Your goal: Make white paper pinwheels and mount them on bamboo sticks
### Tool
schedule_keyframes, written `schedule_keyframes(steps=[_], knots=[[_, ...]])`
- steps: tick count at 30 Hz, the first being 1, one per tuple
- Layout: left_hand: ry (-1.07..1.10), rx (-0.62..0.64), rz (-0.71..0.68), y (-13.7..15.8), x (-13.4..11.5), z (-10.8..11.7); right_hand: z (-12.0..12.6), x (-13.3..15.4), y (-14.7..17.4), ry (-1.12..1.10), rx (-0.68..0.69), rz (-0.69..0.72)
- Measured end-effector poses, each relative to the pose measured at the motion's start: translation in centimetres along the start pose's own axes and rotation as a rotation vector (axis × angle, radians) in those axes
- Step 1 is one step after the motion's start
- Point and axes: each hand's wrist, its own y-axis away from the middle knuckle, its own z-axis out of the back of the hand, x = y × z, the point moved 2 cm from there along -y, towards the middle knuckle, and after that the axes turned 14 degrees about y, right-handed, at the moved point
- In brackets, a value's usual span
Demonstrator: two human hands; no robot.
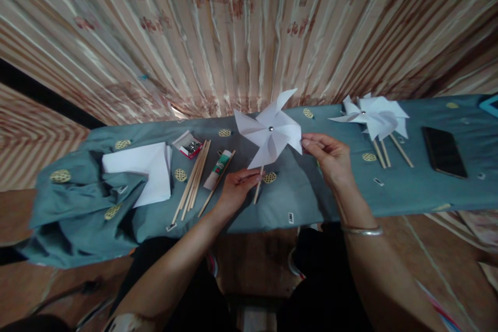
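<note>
A white paper pinwheel [268,132] with a silver pin at its centre is held up over the cloth-covered table. My left hand [239,187] is closed on its wooden stick, just below the blades. The fingers of my right hand [329,153] pinch the edge of the right-hand blade. Left of my left hand lie a glue stick [221,163] and several loose wooden sticks [194,181]. A small open box of metal pins [189,145] sits behind those sticks.
White paper sheets [157,166] lie at the left, partly under bunched cloth [89,207]. Several finished pinwheels [375,116] rest in a pile at the right, beside a dark phone [443,150]. A striped curtain [233,36] hangs behind the table.
</note>
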Motion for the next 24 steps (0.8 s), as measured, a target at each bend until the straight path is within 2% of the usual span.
schedule_keyframes(steps=[8,24], knots=[[0.023,-0.036,-0.007,-0.1,0.0,0.1,-0.8,0.3,0.9,-0.015,0.018,-0.036],[0.000,-0.070,-0.026,-0.3,0.0,0.2,-2.2,0.7,2.4,-0.005,0.156,-0.078]])
